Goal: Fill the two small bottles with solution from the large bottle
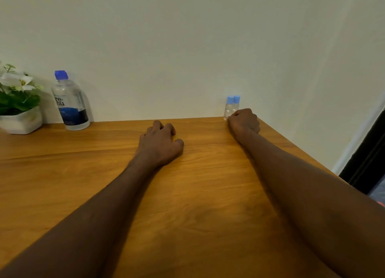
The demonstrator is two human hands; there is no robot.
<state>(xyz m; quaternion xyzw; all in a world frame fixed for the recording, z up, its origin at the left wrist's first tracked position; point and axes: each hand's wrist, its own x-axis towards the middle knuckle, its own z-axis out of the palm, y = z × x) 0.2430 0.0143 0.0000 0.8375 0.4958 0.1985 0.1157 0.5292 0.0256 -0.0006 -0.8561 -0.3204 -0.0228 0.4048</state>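
Left hand point(160, 144): knuckles up on the table point(62, 173), fingers loosely curled, holding nothing.
Right hand point(243, 120): curled at the small bottles point(231, 107); whether it grips them is unclear.
Large bottle point(69, 102): upright, capped, far left.

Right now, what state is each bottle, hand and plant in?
Large clear bottle with blue cap: upright, capped, untouched.
Two small clear bottles with blue caps: upright, capped, side by side.
Left hand: loosely curled, resting on wooden table.
Right hand: curled by small bottles; grip unclear.
White-potted plant: upright.
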